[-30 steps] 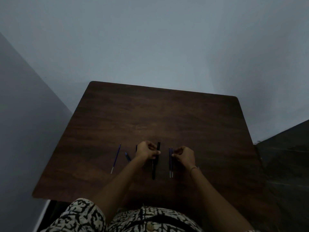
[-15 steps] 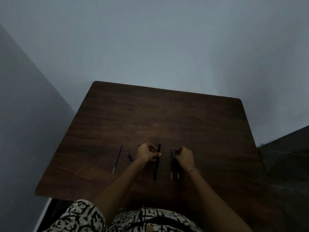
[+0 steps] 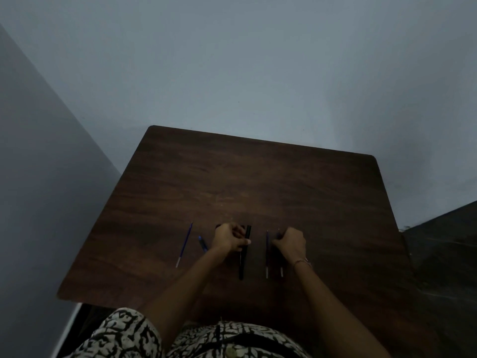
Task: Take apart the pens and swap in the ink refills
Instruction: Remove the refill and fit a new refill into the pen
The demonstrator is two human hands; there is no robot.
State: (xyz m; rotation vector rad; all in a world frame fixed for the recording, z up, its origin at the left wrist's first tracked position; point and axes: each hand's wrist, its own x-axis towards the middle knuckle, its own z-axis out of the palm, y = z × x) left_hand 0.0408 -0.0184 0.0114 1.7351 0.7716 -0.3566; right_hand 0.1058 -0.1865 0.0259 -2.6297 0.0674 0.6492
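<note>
On the dark wooden table (image 3: 258, 182) my left hand (image 3: 229, 237) rests curled with its fingers on a black pen (image 3: 244, 251) that lies pointing away from me. My right hand (image 3: 290, 242) is curled over a thin blue refill (image 3: 281, 270), which lies flat under it; only the refill's ends show. A second blue refill (image 3: 267, 251) lies just left of that hand, apart from it. A third blue refill (image 3: 184, 244) and a short blue pen part (image 3: 203, 243) lie left of my left hand.
The table stands in a corner against pale walls (image 3: 232, 73). A dark floor (image 3: 444, 254) shows past its right edge. My patterned clothing (image 3: 124, 334) is at the near edge.
My right hand has slid one refill to the right, so the two refills that lay together now lie apart. My left hand has stayed on the black pen.
</note>
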